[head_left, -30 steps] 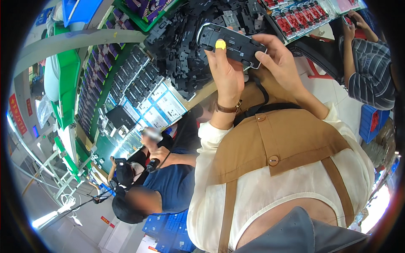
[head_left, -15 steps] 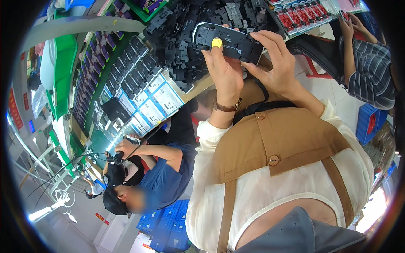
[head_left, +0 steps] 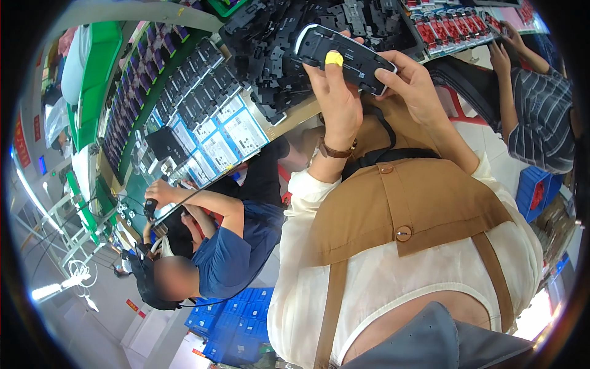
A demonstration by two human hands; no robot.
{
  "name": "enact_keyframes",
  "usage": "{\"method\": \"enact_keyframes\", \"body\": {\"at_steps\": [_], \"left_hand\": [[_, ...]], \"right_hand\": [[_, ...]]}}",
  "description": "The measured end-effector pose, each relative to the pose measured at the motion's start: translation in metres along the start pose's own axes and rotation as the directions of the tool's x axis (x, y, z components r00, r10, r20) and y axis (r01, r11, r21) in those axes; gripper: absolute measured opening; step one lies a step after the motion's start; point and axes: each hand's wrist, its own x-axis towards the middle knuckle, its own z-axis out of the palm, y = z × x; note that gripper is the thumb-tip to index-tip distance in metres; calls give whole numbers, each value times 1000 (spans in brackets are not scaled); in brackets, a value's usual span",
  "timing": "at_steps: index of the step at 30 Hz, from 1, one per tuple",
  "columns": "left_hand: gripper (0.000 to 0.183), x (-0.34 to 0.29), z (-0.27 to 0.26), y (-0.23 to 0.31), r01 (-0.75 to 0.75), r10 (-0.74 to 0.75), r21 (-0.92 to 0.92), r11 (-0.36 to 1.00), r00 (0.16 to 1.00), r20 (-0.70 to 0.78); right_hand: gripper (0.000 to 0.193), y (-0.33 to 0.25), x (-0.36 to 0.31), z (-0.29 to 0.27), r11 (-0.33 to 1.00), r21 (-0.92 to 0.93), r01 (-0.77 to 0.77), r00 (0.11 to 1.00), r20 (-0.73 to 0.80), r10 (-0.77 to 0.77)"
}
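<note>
Both hands are raised in front of the chest at about 12 o'clock, sharing 1 long black plastic part (head_left: 344, 54) with a white edge at its far end. The left hand (head_left: 337, 101) comes up with the forearm nearly vertical, a brown watch strap (head_left: 337, 150) on the wrist; its grip is clenched on the part's near-left side, and a yellow-capped fingertip (head_left: 334, 58) presses onto the top face. The right hand (head_left: 413, 86) angles in from 4 o'clock, wrist bent, its grip grasping the part's right end, with 1 fingertip laid on the upper surface. The part is held above the tabletop (head_left: 289, 123), just in front of a heap of black parts (head_left: 276, 37) at 11 o'clock. At 1 o'clock lies a tray of red pieces (head_left: 455, 24). At 8 o'clock a co-worker in a blue shirt (head_left: 236, 246) sits; at 2 o'clock a person's striped sleeve (head_left: 544, 123) shows.
</note>
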Motion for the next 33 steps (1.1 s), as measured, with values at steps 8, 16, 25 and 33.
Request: {"method": "enact_keyframes", "body": {"at_steps": [8,16,25,33], "left_hand": [[32,-1,-3,-3,-79,73,119,990,996,55],[29,3,-1,7,-116,113,175,978,993,29],[31,5,-8,2,-121,108,218,968,992,72],[26,7,-12,11,-13,22,107,994,997,-80]], "right_hand": [[37,-2,-6,9,999,24,-34,999,-22,34],[37,5,-11,19,994,-95,-53,995,-91,45],[35,-3,-5,20,999,-51,-12,997,-82,8],[31,5,-4,22,999,26,-23,996,-82,25]]}}
